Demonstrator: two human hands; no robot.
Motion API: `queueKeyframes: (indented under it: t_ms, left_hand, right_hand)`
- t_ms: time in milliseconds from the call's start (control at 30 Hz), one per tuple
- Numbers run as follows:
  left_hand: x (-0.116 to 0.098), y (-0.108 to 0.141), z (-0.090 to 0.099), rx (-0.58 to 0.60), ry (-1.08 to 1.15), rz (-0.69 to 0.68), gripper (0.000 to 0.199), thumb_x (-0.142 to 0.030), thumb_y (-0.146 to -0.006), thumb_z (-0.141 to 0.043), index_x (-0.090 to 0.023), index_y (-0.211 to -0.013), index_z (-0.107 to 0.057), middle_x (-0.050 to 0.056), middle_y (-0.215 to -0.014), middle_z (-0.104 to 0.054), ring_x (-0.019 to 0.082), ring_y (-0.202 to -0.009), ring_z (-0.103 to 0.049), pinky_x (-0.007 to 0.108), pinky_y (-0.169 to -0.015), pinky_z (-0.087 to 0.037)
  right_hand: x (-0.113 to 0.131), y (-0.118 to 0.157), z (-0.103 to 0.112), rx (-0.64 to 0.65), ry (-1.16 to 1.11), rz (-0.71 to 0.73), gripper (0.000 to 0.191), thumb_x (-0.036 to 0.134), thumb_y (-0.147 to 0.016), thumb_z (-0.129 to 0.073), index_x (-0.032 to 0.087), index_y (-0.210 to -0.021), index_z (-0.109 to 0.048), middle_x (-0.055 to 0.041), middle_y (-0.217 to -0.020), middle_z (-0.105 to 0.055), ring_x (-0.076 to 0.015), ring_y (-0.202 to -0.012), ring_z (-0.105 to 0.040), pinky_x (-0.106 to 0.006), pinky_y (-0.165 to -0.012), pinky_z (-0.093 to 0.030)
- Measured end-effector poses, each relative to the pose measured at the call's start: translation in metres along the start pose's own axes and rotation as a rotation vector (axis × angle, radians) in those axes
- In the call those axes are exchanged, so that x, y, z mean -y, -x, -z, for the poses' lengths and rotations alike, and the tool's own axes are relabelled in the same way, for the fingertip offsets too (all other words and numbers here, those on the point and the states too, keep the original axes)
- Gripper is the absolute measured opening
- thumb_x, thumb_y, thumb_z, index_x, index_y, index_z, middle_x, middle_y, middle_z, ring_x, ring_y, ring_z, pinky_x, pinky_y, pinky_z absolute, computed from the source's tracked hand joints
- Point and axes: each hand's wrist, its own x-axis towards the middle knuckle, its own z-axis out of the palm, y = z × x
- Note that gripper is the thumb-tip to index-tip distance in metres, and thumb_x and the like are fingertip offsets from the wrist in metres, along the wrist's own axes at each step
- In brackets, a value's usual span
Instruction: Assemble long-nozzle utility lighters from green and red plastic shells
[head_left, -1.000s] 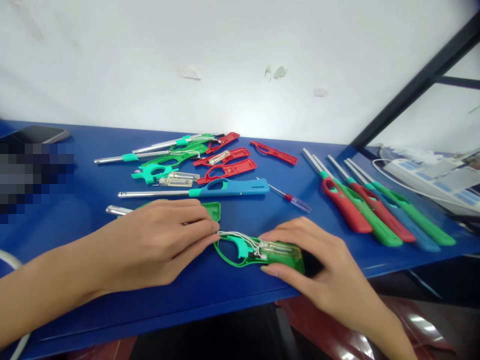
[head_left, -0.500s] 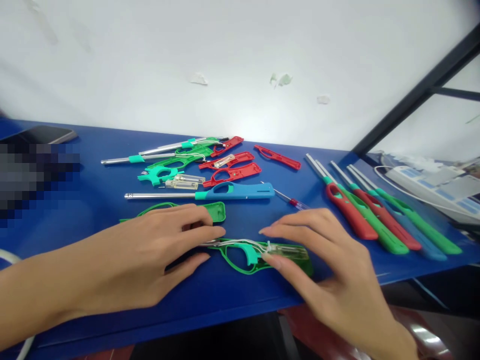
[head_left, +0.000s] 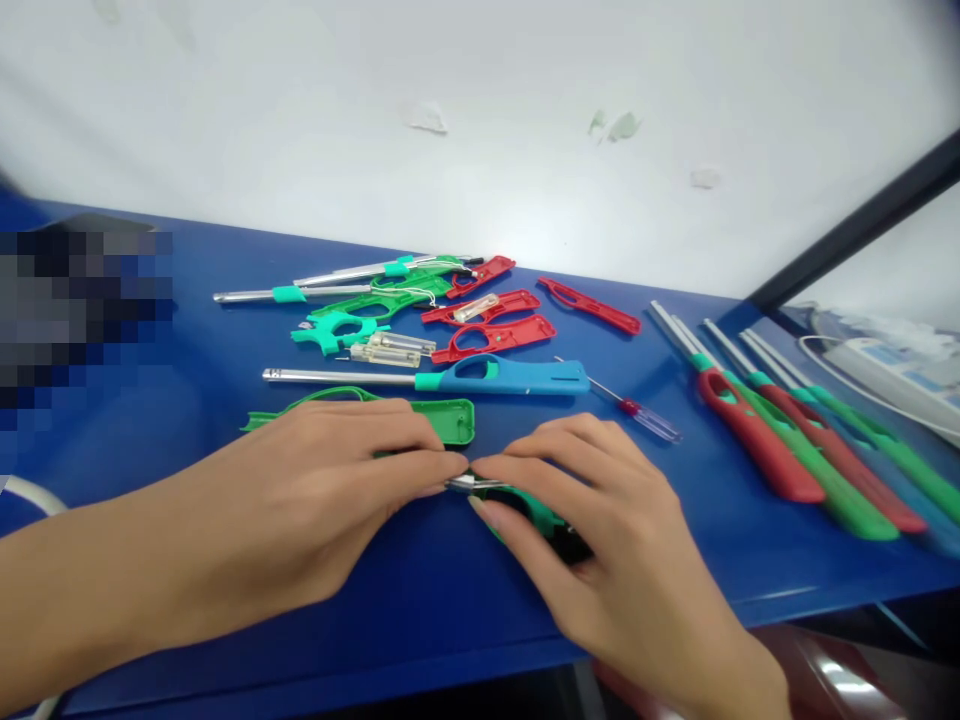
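Note:
An opened green stick lighter [head_left: 534, 512] lies at the table's front, mostly covered by my hands. My left hand [head_left: 330, 490] is closed, thumb and fingers pinching the lighter at its narrow front end. From the right, my right hand [head_left: 607, 530] pinches the same spot with thumb and forefinger, the fingertips of both hands nearly meeting. A short shiny metal-and-white piece [head_left: 466, 483] shows between them. Its handle end is hidden under my right palm. Just behind my left hand lies a loose green shell half [head_left: 454, 422], inner side up.
A blue assembled lighter [head_left: 517, 376] and a screwdriver [head_left: 649, 418] lie behind my hands. Further back are red shell halves [head_left: 499, 340], clear fuel tanks [head_left: 394, 350] and metal tubes [head_left: 255, 296]. Several assembled lighters [head_left: 765, 435] lie at right, beside a white power strip [head_left: 900, 380].
My right hand has moved left from the lighter's clear tank to its front end, close to my left fingertips. Both hands have closed into pinches. The view has shifted slightly.

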Motion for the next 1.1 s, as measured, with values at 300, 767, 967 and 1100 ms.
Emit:
queueKeyframes:
  t_ms: [300, 767, 967, 1100]
  left_hand:
    - [-0.0014, -0.0007, -0.0008, -0.037, 0.052, 0.031, 0.039, -0.007, -0.104, -0.04, -0.02, -0.119, -0.074, 0.005, -0.108, -0.082, 0.019, -0.089, -0.081, 0.027, -0.07, -0.064]
    - [-0.0032, 0.0036, -0.0021, -0.097, 0.078, 0.062, 0.025, -0.017, -0.109, -0.052, -0.025, -0.117, -0.074, 0.0, -0.11, -0.078, 0.015, -0.095, -0.075, 0.025, -0.085, -0.059]
    - [-0.0036, 0.0023, -0.0012, -0.068, 0.072, 0.045, 0.031, -0.011, -0.106, -0.048, -0.024, -0.116, -0.075, 0.003, -0.11, -0.08, 0.018, -0.093, -0.077, 0.025, -0.077, -0.061]
    - [-0.0043, -0.0009, -0.0004, -0.053, 0.054, 0.03, 0.035, -0.009, -0.105, -0.043, -0.022, -0.115, -0.074, 0.005, -0.107, -0.08, 0.019, -0.091, -0.078, 0.027, -0.072, -0.061]
  right_hand:
    - [-0.0001, -0.0001, 0.0022, -0.001, 0.004, 0.048, 0.013, 0.023, -0.104, -0.068, 0.025, -0.114, -0.075, 0.0021, -0.107, -0.079, -0.0183, -0.099, -0.067, -0.037, -0.092, -0.046]
    - [-0.0019, 0.0019, 0.0004, -0.121, 0.043, 0.052, 0.008, 0.018, -0.103, -0.07, 0.023, -0.103, -0.076, 0.0019, -0.098, -0.079, -0.0172, -0.091, -0.067, -0.035, -0.088, -0.047]
    - [-0.0015, 0.0033, -0.0014, -0.189, 0.052, 0.082, 0.008, 0.014, -0.1, -0.073, 0.022, -0.1, -0.076, 0.0029, -0.096, -0.078, -0.0149, -0.087, -0.066, -0.033, -0.086, -0.048]
    - [-0.001, 0.0049, -0.001, -0.205, 0.058, 0.102, 0.012, 0.01, -0.098, -0.073, 0.021, -0.1, -0.076, 0.0027, -0.096, -0.078, -0.0144, -0.086, -0.065, -0.033, -0.084, -0.048]
